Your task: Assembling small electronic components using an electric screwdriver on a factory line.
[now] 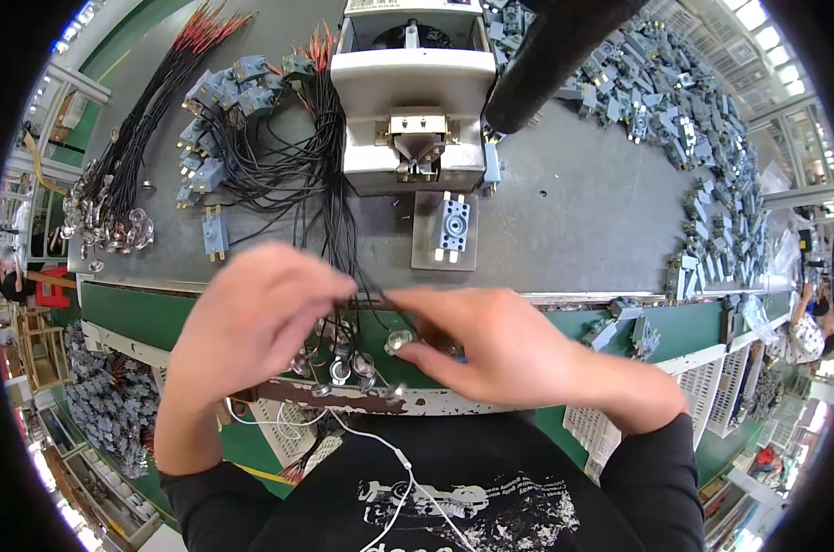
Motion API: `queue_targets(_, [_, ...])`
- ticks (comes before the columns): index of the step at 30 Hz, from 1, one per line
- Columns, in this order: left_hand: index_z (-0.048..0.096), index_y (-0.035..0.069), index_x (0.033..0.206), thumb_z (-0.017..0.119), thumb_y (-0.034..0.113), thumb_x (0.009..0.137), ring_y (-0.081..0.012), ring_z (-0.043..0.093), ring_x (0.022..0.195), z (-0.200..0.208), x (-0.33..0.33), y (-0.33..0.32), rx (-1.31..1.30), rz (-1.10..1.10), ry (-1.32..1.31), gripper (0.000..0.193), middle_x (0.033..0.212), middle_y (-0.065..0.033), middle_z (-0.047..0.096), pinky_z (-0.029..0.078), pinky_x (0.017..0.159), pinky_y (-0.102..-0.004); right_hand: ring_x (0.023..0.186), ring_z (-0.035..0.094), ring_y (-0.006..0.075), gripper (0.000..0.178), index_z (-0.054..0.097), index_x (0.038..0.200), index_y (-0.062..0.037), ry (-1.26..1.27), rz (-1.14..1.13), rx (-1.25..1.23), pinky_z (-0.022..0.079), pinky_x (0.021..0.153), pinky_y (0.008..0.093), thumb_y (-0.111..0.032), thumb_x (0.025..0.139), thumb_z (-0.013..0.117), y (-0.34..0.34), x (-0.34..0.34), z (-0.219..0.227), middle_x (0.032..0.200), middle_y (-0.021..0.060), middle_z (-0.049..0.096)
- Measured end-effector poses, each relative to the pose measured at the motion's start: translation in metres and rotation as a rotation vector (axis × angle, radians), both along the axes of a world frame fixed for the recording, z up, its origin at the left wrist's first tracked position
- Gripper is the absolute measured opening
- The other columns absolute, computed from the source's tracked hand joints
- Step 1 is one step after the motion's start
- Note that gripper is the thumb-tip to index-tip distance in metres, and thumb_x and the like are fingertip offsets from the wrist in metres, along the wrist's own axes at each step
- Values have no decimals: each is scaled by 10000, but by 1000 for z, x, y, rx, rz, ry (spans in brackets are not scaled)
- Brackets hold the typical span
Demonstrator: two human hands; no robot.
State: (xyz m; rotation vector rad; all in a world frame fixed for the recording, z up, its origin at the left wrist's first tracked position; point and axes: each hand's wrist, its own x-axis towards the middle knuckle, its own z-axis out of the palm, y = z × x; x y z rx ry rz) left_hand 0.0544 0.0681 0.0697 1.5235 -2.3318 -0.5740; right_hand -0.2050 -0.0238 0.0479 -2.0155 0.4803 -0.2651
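Black wires (342, 225) run down my view past the near edge of the table (592, 198), and their lower ends reach a loose group of round metal caps (340, 371) over the green strip (164, 308) nearest the person. From my end, I see the left hand (251, 317) to the left of these wires, blurred, its fingers reaching toward them with the thumb below. I cannot tell whether it grips one. The right hand (491, 345) comes in from the other side, its forefinger tip beside the wires and its thumb set apart below, leaving a gap. One silvery cap (399, 342) sits right at that thumb tip; I can't make out whether it is held or merely behind the thumb.

Beyond the hands I have a pale metal machine (412, 81), and in front of it a grey-blue switch unit (455, 225) with metal tabs lies on a square plate (425, 256). Left of the machine I see a cluster of wired units (219, 97), and farther left a bundle of red-tipped wires (150, 110). A heap of similar units (647, 83) spreads over the table's right side, past a thick black pole (550, 60).
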Motion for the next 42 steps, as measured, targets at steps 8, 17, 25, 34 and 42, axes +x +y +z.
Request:
queue_targets(8, [722,88,1018,778,134,820,-286,623,764,-27,-19,-44,-126,-80,71,211,768,-58,586,493,696,-419,817,740,179,188,747,1128,-32,287,-36,1,564,720,324,-119,964,715,-45,-20,12,941,156,753])
queue_targets(17, [743,51,1063,777,69,836,-293,659,760,-42,-54,-56,-126,49,428,230,835,-87,676,514,683,-387,1000,715,196,305,561,1334,47,-496,-593,-237,569,908,305,-4,1036,603,-18,-23,-44,1183,167,707])
queue_targets(25, [726,100,988,794,68,803,-262,637,789,-23,-39,-46,-169,-91,25,200,830,-40,625,496,655,-382,867,652,71,226,671,1214,23,112,-79,749,532,786,255,-138,1065,614,-47,-26,-1,992,47,705])
queue_targets(34, [762,97,983,803,-74,771,-186,630,796,-43,-42,-44,-194,51,528,276,885,-20,644,498,673,-315,1009,719,195,429,571,1373,81,-283,-316,467,605,894,331,67,959,685,-5,-32,-24,1109,154,730])
queue_targets(42, [774,146,991,798,-16,760,-187,621,806,-47,-34,-45,-320,-67,439,283,885,16,641,467,687,-331,944,723,199,349,623,1304,70,-223,-199,883,592,851,330,-45,984,698,-39,-27,-31,1047,137,734])
